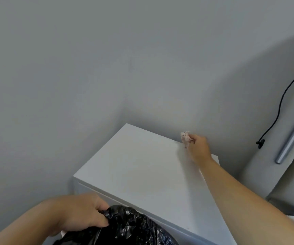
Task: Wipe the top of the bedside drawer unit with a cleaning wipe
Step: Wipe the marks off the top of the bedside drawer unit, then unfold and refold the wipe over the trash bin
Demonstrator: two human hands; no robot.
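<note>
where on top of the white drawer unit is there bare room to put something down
Nearly the whole flat white drawer unit top is bare, from the left back corner to the front edge. Crowded spots: the back right, where the right hand holds a crumpled white wipe, and the front, where the left hand grips a black plastic bag.

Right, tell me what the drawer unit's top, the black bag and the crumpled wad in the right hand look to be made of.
The flat white top of the drawer unit: probably painted or laminated board, matte, smooth with crisp edges. The crinkled black bag in the left hand's grip: thin plastic film, glossy, with sharp shiny creases. The small pale speckled wad in the right hand: soft paper or nonwoven wipe; too blurred to be sure.
</note>
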